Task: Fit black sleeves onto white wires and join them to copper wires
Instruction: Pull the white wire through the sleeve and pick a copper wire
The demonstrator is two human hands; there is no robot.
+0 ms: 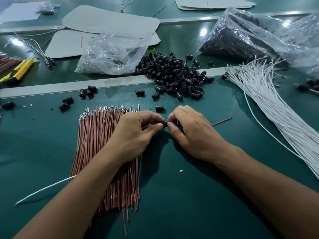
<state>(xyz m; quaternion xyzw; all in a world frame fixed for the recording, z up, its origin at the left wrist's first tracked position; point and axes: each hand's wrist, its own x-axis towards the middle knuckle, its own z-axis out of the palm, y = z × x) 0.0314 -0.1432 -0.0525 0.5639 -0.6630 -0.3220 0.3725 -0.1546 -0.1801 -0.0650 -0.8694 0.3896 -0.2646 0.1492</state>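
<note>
A small black sleeve is pinched between the fingertips of my left hand and my right hand, above the green table. A copper wire sticks out to the right from under my right hand. A white wire trails out to the left from under my left forearm. Under my left hand lies a thick bundle of copper wires. A heap of loose black sleeves sits behind my hands. A sheaf of white wires fans out at the right.
An open clear bag and a full bag of black parts lie at the back. Yellow cutters rest at the far left. Grey cardboard sheets lie beyond. Stray sleeves dot the green table.
</note>
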